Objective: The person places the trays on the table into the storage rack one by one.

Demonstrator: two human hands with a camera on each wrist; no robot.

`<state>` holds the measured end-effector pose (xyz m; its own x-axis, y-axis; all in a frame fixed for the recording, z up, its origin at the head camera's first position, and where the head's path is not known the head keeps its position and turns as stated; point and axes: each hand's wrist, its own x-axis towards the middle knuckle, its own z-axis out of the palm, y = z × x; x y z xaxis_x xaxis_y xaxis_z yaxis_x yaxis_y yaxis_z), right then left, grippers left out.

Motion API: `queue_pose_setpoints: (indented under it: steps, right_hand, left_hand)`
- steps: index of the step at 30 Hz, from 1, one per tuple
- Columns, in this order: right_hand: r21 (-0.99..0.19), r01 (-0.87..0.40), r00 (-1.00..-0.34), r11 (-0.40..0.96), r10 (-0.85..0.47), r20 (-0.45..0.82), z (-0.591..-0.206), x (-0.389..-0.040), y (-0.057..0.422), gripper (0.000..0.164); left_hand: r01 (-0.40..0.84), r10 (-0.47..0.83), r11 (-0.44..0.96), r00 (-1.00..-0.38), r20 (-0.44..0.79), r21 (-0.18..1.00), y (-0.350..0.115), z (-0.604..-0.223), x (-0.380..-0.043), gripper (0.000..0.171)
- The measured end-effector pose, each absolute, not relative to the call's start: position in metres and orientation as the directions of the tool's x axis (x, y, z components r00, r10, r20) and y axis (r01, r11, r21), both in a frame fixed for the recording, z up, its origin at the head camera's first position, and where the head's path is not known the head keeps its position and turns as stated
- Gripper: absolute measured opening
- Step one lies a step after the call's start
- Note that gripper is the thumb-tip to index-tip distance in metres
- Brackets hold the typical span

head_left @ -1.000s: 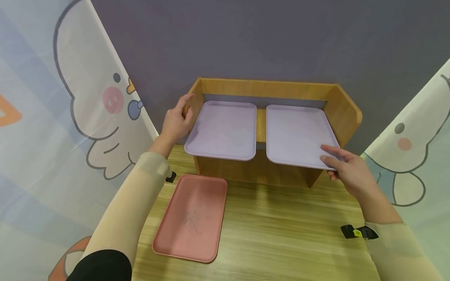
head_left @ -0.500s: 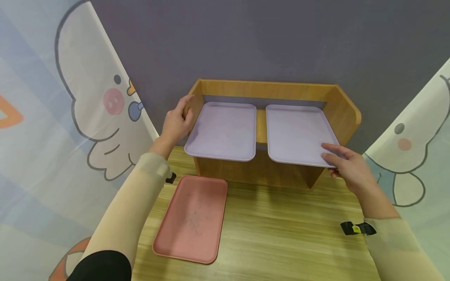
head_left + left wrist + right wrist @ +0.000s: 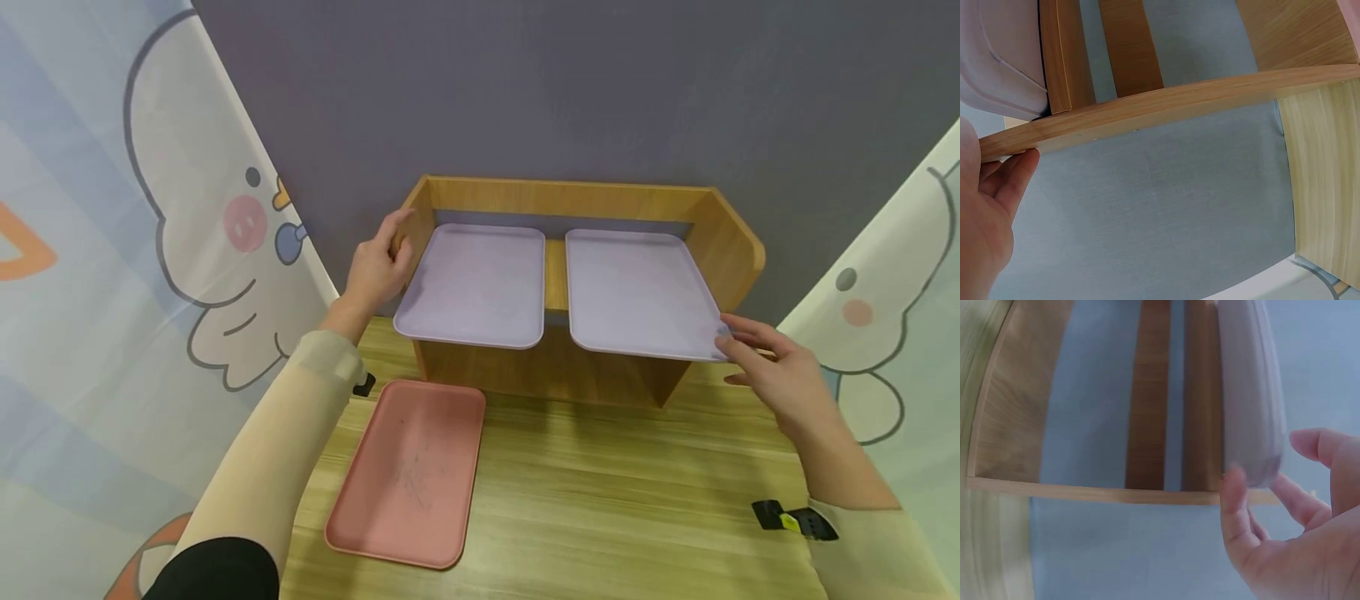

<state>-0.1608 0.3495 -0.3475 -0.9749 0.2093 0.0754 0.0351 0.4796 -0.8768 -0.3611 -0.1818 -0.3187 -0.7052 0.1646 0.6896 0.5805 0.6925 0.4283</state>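
Head view: the left hand (image 3: 377,265) holds the side of the wooden shelf (image 3: 562,198). The right hand (image 3: 791,379) has wide fingers at the right purple tray (image 3: 633,292) on top. Nudge it softly, keep it flat.

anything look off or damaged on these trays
The pink tray on the table has grey marks near its middle, scratches or dirt, can't tell which. The left purple tray and right purple tray overhang the front of the shelf.
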Motion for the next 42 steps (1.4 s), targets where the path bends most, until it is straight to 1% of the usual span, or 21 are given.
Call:
queue_pose_setpoints:
  steps: [5,8,12,13,15,18,22,25,29,32,36,42]
  right_hand:
    - [-0.901,0.015,-0.954,0.433,0.275,0.116,-0.342,-0.136,0.352,0.052]
    - [-0.936,-0.057,-0.946,0.347,0.281,0.162,-0.344,-0.122,0.348,0.047]
    - [-0.961,-0.232,-0.938,0.152,0.226,0.262,-0.353,-0.109,0.332,0.042]
    - [-0.959,-0.258,-0.938,0.120,0.206,0.278,-0.356,-0.105,0.326,0.042]
    - [-0.954,-0.288,-0.939,0.080,0.173,0.298,-0.362,-0.099,0.313,0.041]
    - [-0.952,-0.297,-0.946,0.072,0.116,0.304,-0.371,-0.092,0.292,0.040]
    - [-0.950,-0.272,-0.962,0.157,-0.006,0.274,-0.389,-0.092,0.261,0.038]
    - [-0.948,-0.239,-0.968,0.208,-0.127,0.216,-0.411,-0.100,0.239,0.039]
    - [-0.969,-0.154,-0.956,0.191,-0.279,0.097,-0.450,-0.112,0.206,0.044]
    - [-0.982,-0.071,-0.930,0.174,-0.367,0.003,-0.478,-0.118,0.181,0.050]
    - [-0.984,-0.001,-0.893,0.177,-0.443,-0.079,-0.510,-0.121,0.152,0.055]
    - [-0.979,0.088,-0.852,0.184,-0.495,-0.170,-0.544,-0.119,0.113,0.057]
  left_hand:
    - [0.576,0.169,0.696,-0.712,0.682,0.428,-0.181,-0.318,-0.362,0.049]
    - [0.574,0.170,0.698,-0.714,0.679,0.428,-0.181,-0.318,-0.361,0.049]
    - [0.568,0.167,0.703,-0.717,0.677,0.428,-0.182,-0.319,-0.361,0.049]
    - [0.565,0.167,0.705,-0.720,0.674,0.429,-0.182,-0.319,-0.360,0.049]
    - [0.564,0.167,0.706,-0.721,0.673,0.428,-0.183,-0.320,-0.359,0.049]
    - [0.565,0.171,0.705,-0.722,0.670,0.429,-0.184,-0.321,-0.360,0.049]
    - [0.563,0.171,0.710,-0.720,0.673,0.422,-0.185,-0.322,-0.360,0.049]
    - [0.561,0.172,0.712,-0.723,0.669,0.423,-0.185,-0.321,-0.360,0.049]
    - [0.564,0.176,0.707,-0.725,0.666,0.427,-0.181,-0.318,-0.361,0.049]
    - [0.572,0.178,0.702,-0.718,0.673,0.424,-0.178,-0.317,-0.361,0.050]
    - [0.586,0.183,0.690,-0.709,0.681,0.424,-0.174,-0.316,-0.361,0.050]
    - [0.585,0.182,0.684,-0.715,0.675,0.435,-0.172,-0.316,-0.360,0.049]
